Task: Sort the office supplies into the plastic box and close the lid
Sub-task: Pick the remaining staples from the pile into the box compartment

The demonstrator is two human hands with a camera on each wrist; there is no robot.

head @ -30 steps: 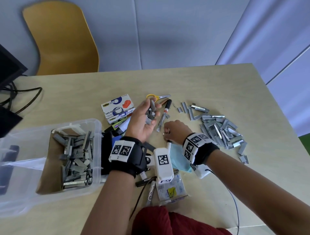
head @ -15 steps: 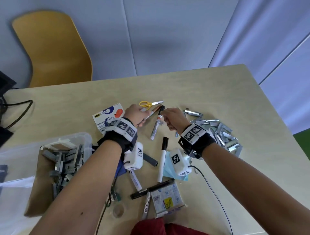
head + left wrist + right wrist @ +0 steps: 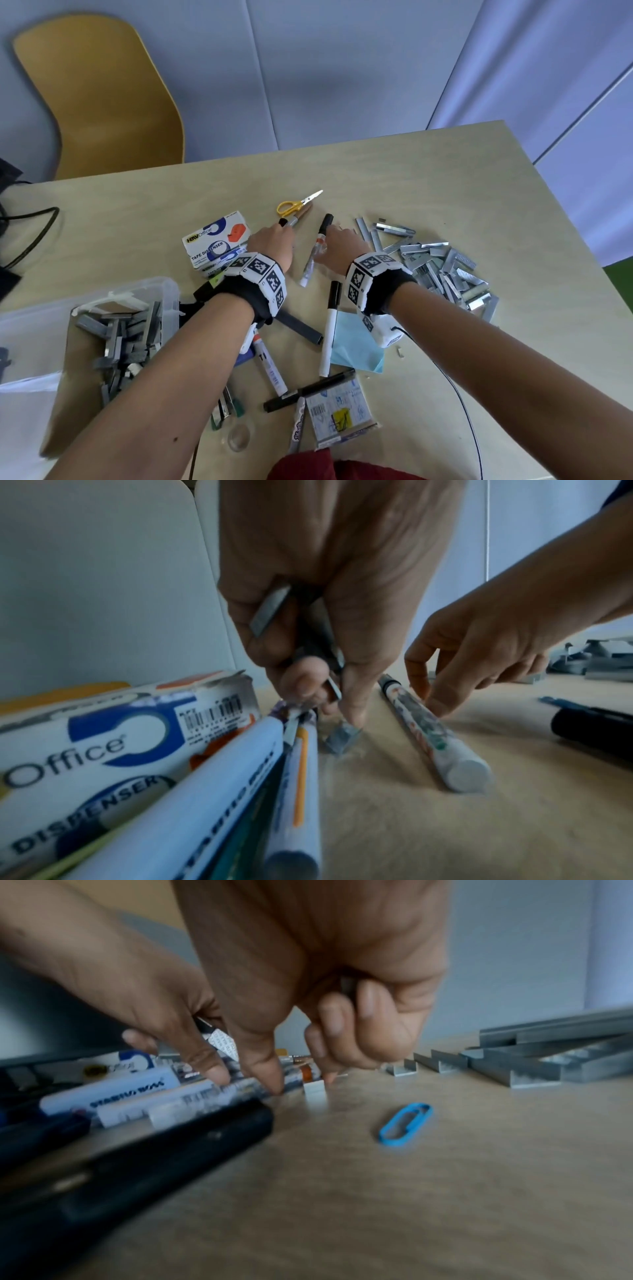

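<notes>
Markers [image 3: 329,329] and a printed packet [image 3: 339,414] lie nearest, at 6 o'clock, untouched. At 9 o'clock the plastic box [image 3: 164,284] stands open, with grey staple strips [image 3: 126,335] already in its cardboard tray.

A second ago the left hand [image 3: 272,245] was raised palm-up with staples in it. Now it has dropped to the worktop [image 3: 445,178] at 12 o'clock, beside the tape dispenser carton [image 3: 215,240]. Its fingers [image 3: 352,696] are curled round a few strips [image 3: 268,612], and one fingertip presses on a short staple piece [image 3: 341,739] lying loose.

The right hand [image 3: 337,248] has moved forward too. Its outer fingers [image 3: 366,999] are curled on something dark I cannot identify, and its index tip touches down at the printed marker [image 3: 315,251].

Judging by this, the person is collecting stray staples, not yet unloading. The main staple heap [image 3: 445,270] waits at 2 o'clock, with the scissors [image 3: 298,204] beyond the hands, so the lid is far off.
</notes>
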